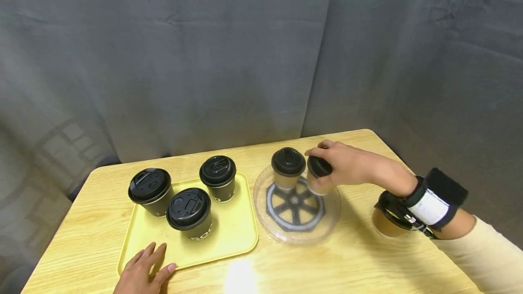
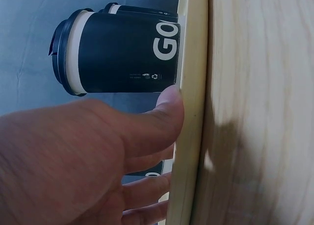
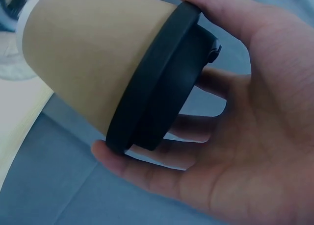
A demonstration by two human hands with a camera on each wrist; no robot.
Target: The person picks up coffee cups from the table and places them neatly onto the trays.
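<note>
My right hand (image 1: 353,162) grips a brown paper cup (image 3: 93,53) from above, fingers and thumb around the edge of its black lid (image 3: 157,87). This cup is over the right part of a clear round dish (image 1: 333,214); whether its base touches the dish is unclear. Beside it, another brown cup with a black lid (image 1: 288,164) stands upright in the dish. My left hand (image 1: 140,273) rests at the front edge of a yellow tray (image 1: 233,235), its thumb touching the rim. Just beyond those fingers stands a large black lidded cup (image 1: 192,221).
Two more black lidded cups, one at the tray's back left (image 1: 153,194) and one at its back right (image 1: 220,180), stand upright. Under my right wrist, a brown lidded cup (image 1: 386,223) is partly hidden. A grey curtain (image 1: 204,67) hangs behind the wooden table (image 1: 282,269).
</note>
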